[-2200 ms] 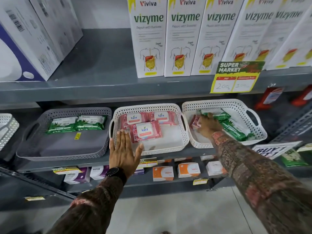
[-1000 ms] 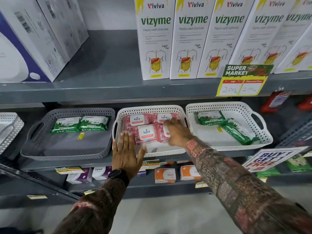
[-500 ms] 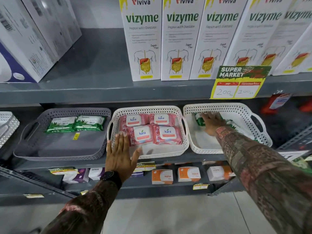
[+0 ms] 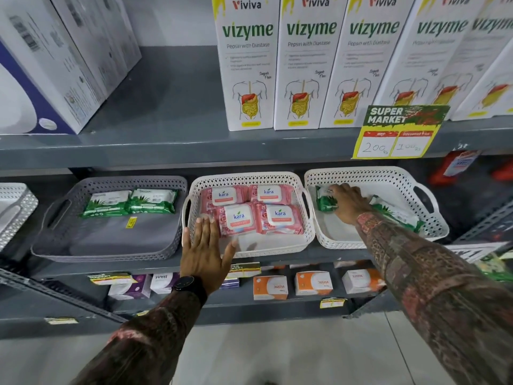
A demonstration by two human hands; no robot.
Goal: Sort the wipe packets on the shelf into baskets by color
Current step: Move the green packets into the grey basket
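Head view: having left the middle white basket (image 4: 311,220), now holding four pink Kara packets (image 4: 251,212) where three were lying two seconds back, and reaching into the right white basket (image 4: 433,215), right hand (image 4: 350,202) settling over a green packet (image 4: 325,200) near that basket's back left corner, fingers curled on it but not clearly closing yet. Lying partly under the sleeve toward the right basket's front right corner, a second green packet (image 4: 399,215). Pressing flat and spread against the middle basket's front left corner, left hand (image 4: 205,247), gripping nothing, likely steadying. Sitting along the back edge of the grey basket (image 4: 105,252) at the left of the shelf, two more green packets (image 4: 130,202). Looking like pink sorting finishing, and the greens probably heading for the grey basket next. Showing as perforated, rigid plastic with cut-out handles, all three baskets; appearing soft, glossy and pillow-shaped, the film packets, pink ones carrying hard white flip lids, probably crinkling and sliding easily when pinched.
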